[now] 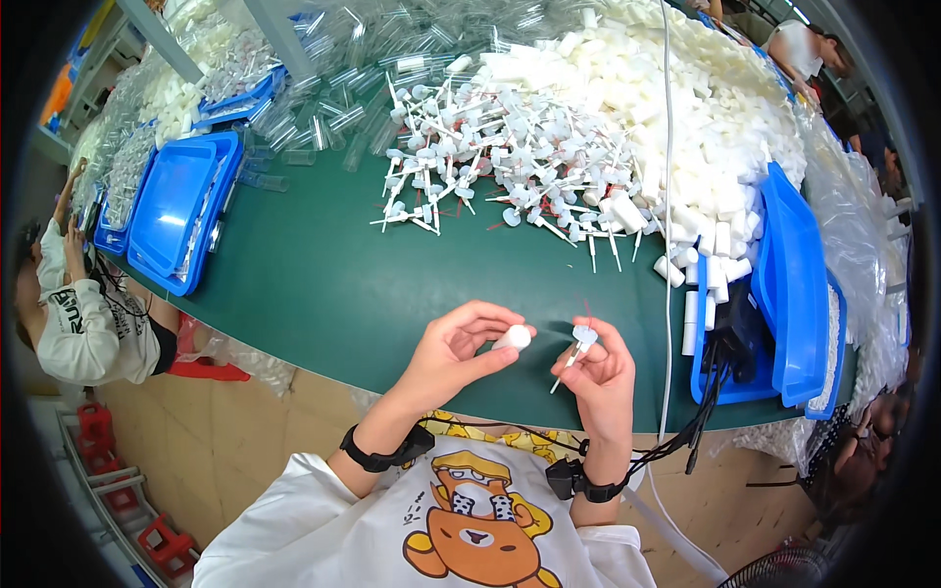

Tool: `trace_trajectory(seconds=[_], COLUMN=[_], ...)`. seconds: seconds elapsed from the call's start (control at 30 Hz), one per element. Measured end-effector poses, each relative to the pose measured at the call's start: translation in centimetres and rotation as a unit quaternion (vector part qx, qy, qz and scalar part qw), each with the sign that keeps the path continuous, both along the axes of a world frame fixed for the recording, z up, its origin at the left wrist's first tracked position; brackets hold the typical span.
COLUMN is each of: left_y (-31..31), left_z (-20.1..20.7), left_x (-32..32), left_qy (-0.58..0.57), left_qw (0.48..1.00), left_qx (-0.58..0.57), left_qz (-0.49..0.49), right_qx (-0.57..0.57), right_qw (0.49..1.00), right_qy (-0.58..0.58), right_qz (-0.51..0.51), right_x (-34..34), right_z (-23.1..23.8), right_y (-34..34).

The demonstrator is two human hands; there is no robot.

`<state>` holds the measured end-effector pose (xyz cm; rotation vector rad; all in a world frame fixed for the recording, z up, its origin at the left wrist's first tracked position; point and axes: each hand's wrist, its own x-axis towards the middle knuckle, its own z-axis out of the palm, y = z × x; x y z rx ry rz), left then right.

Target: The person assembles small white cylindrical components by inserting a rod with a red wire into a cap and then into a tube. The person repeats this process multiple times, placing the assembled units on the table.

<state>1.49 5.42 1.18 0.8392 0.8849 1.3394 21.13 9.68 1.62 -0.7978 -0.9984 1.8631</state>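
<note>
Head view, left hand: the left hand (pixel 453 351) has thumb and fingers closed on a small white plastic cylinder (pixel 514 337), held above the tabletop.
Right hand: the right hand (pixel 605 370) pinches a slim white-stemmed piece with a pale translucent head (pixel 584 335) between thumb and fingers, stem slanting down; the two held pieces are near each other but apart.
Table edge: the green tabletop (pixel 323 269) ends just below the hands, its near edge bending across the view.
Open room: green surface shows ahead of the hands and widely to their left.
Far limit: a heap of similar stemmed pieces (pixel 510 162) lies ahead, with a mound of white cylinders (pixel 686 127) behind and rightward.
Side limits: stacked blue plastic trays (pixel 174 201) stand left, more blue trays (pixel 796 294) right; a pale cable (pixel 668 196) runs down just right of the right hand.
Writing: dark lettering marks a co-worker's white sleeve (pixel 80 338); small characters sit beside the cartoon bear (pixel 482 544) on the wearer's white shirt.
</note>
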Motion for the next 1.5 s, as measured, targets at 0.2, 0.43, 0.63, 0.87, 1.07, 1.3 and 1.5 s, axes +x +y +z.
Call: trace_trajectory(seconds=[0.2,0.43,0.63,0.87,1.07,1.3,1.5], left_y=[0.1,0.4,-0.4,-1.7,-2.1,-2.2,-2.3], left_z=[0.6,-0.1,-0.2,1.2,2.1,2.1,1.9], left_x=[-0.2,-0.3,-0.5,-0.3,-0.3,-0.2,-0.1], left_qy=[-0.022,-0.052,-0.027,-0.054,-0.078,-0.07,-0.079], left_qw=[0.999,0.998,1.0,0.997,0.991,0.989,0.986], left_qx=[-0.027,-0.046,0.0,-0.031,-0.058,-0.074,-0.086], left_qz=[-0.002,-0.007,0.0,-0.055,-0.093,-0.111,-0.12], right_qx=[0.012,0.002,-0.036,0.072,0.137,0.123,-0.005], right_qw=[0.998,0.998,0.998,0.987,0.979,0.989,0.999], right_qy=[-0.037,-0.057,0.003,-0.112,-0.113,-0.029,-0.034], right_qz=[-0.043,0.01,0.05,0.086,0.096,0.075,-0.017], right_x=[-0.4,0.1,0.3,0.9,0.4,0.0,-1.0], right_z=[0.4,-0.1,0.8,2.4,3.3,2.1,2.3], right_y=[-0.6,-0.5,-1.3,-2.6,-3.4,-3.6,-4.1])
